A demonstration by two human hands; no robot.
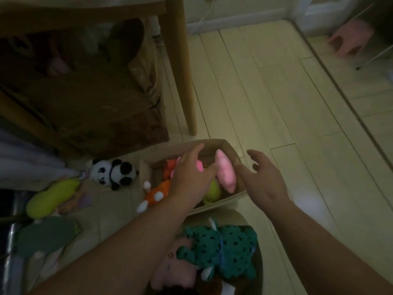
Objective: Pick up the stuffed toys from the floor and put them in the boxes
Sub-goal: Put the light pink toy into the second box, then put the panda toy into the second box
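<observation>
An open cardboard box [230, 148] stands on the pale wooden floor and holds several stuffed toys, among them an orange one [157, 193] hanging over its near-left rim and a yellow-green one [213, 191]. A pink plush [226, 172] stands upright inside, against the right wall. My left hand [190, 177] reaches over the box with straight fingers, its thumb touching the pink plush. To the right of the box hovers my right hand [264, 178], fingers spread and holding nothing. A panda toy [114, 172] and a long yellow-green plush [51, 199] lie on the floor to the left.
A second container [259, 258] at the bottom holds a teal spotted toy [221, 250] and a pink one [174, 271]. A wooden table leg [182, 67] and a big brown carton [95, 103] stand behind the box. Bedding lies at the left, a mirror [361, 77] at the right.
</observation>
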